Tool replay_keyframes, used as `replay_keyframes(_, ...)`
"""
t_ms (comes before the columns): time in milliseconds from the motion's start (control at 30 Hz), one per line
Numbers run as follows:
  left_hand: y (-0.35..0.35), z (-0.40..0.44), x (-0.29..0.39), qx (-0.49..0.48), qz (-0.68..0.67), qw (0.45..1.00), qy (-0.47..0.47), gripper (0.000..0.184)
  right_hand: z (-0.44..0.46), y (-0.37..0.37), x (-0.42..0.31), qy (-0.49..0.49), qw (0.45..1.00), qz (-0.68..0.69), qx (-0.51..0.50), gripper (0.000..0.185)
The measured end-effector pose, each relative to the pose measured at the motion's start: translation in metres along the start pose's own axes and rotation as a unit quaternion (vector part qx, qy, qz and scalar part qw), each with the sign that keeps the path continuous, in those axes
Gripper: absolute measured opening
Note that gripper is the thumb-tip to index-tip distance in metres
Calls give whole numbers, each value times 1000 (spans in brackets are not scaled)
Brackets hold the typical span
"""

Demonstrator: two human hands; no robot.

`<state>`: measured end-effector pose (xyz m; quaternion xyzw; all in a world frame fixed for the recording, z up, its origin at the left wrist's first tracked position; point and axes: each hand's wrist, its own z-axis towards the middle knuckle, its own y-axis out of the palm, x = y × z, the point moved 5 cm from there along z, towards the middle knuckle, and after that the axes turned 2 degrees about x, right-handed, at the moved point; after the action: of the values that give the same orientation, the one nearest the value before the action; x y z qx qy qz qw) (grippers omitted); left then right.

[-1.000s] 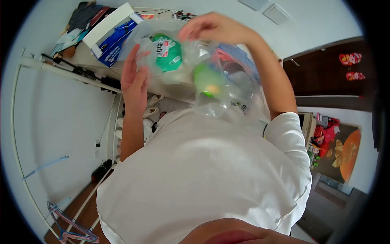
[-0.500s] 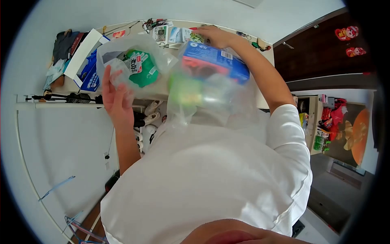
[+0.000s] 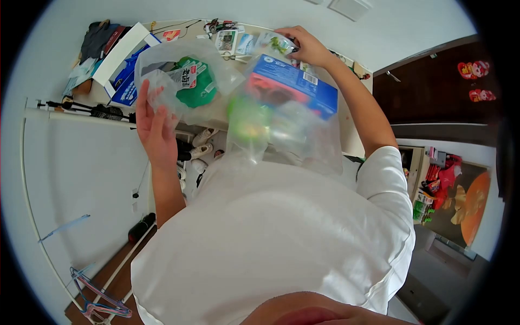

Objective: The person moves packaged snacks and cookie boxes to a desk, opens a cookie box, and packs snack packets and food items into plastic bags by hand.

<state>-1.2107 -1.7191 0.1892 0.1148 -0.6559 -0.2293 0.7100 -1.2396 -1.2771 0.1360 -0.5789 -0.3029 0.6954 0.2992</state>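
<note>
My left hand [image 3: 154,119] grips the near left edge of a translucent plastic bag [image 3: 157,59], fingers inside the film and thumb outside. Within that bag lies a green package [image 3: 200,89] with a white label. At the back of the table, my right hand [image 3: 309,46] is closed on a whitish packet [image 3: 273,42] with a green leafy picture. Part of the packet is hidden behind the fingers. A second clear bag [image 3: 325,138] stands close to my body, below my right forearm. It holds a blue box [image 3: 298,76] and a blurred green-yellow item [image 3: 252,122].
An open white-and-blue box [image 3: 122,65] and dark folded items [image 3: 97,40] are at the table's left end. Small cards [image 3: 226,40] and cables lie along the back. Shoes [image 3: 201,151] sit below the table. A clothes rack [image 3: 27,179] is at left.
The view has shifted slightly. My right hand's fingers have closed around the leafy packet, which now looks tilted up. My left hand keeps its hold on the bag.
</note>
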Motion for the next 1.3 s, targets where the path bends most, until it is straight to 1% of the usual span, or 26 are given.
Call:
replay_keyframes(100, -2, -1, 11, 13, 0, 1000, 10, 64, 5, -1, -8, -30, 998, 1, -47, 64)
replay_keyframes(167, -7, 0, 17, 11, 15, 1000, 20, 65, 12, -6, -38, -62, 997, -22, -28, 56)
replay_keyframes(233, -18, 0, 20, 14, 20, 1000, 16, 67, 12, -21, -94, -160, 982, -57, 80, 53)
replay_keyframes(267, -22, 0, 21, 6, 24, 1000, 9, 69, 10, -23, -131, -177, 977, 5, 122, 50)
replay_keyframes(300, -26, 0, 22, 12, 24, 1000, 12, 69, 11, -18, -155, -181, 976, 6, 117, 50)
replay_keyframes(367, -29, 0, 23, -1, 10, 1000, 12, 69, -1, -10, -208, -390, 899, -30, 196, 45)
replay_keyframes(400, -30, 0, 23, -5, 6, 1000, 12, 69, -5, -3, -225, -392, 899, -29, 194, 45)
replay_keyframes(467, -25, -1, 27, -4, -32, 999, 25, 65, -14, 23, -259, -450, 889, -24, 78, 42)
replay_keyframes(500, -22, -1, 28, -3, -33, 999, 25, 65, -15, 29, -278, -451, 889, -24, 77, 42)
replay_keyframes(533, -19, -1, 28, 4, -55, 998, 15, 65, -3, 46, -284, -283, 957, 21, -58, 46)
replay_keyframes(567, -19, -1, 29, 10, -77, 997, 6, 65, 2, 65, -280, -99, 975, 65, -190, 50)
replay_keyframes(600, -21, -1, 29, 9, -77, 997, 6, 65, 10, 79, -272, -99, 975, 64, -189, 50)
replay_keyframes(633, -24, 0, 29, -6, -55, 998, 12, 66, 19, 94, -261, -247, 960, -5, -128, 54)
replay_keyframes(667, -26, 0, 29, -22, -34, 999, 18, 67, 22, 106, -255, -387, 917, -76, -64, 58)
replay_keyframes(700, -28, 1, 28, -24, -35, 999, 18, 67, 30, 114, -247, -386, 917, -78, -63, 58)
replay_keyframes(767, -33, 1, 26, -20, -25, 999, 20, 68, 49, 128, -227, -280, 948, -133, -73, 59)
replay_keyframes(800, -36, 1, 25, -19, -21, 999, 20, 68, 50, 136, -224, -277, 949, -134, -72, 59)
replay_keyframes(867, -37, 1, 18, -50, -30, 998, -4, 69, 52, 139, -215, -257, 954, -150, 17, 50)
replay_keyframes(900, -35, 1, 17, -52, -31, 998, -5, 69, 51, 131, -218, -255, 955, -151, 18, 50)
replay_keyframes(967, -29, 1, 16, -54, -43, 998, 2, 69, 42, 104, -237, -341, 937, 9, -75, 42)
replay_keyframes(1000, -29, 1, 15, -56, -43, 997, 0, 69, 41, 87, -235, -339, 938, 9, -74, 42)
replay_keyframes(1067, -28, -1, 11, -58, -44, 997, -25, 69, 38, 39, -213, -280, 959, 37, -7, 28)
replay_keyframes(1133, -24, -2, 8, -61, -39, 997, -33, 69, 33, -4, -159, -120, 990, 69, 19, 22)
replay_keyframes(1200, -16, -3, 5, -72, -33, 996, -43, 69, 16, -32, -89, 82, 993, -88, -11, 26)
replay_keyframes(1267, -7, -5, 1, -70, -22, 995, -61, 69, -16, -39, -18, 196, 938, -285, -36, 48)
replay_keyframes(1300, -1, -5, -1, -82, -22, 994, -65, 69, -29, -28, 9, 207, 936, -284, -30, 48)
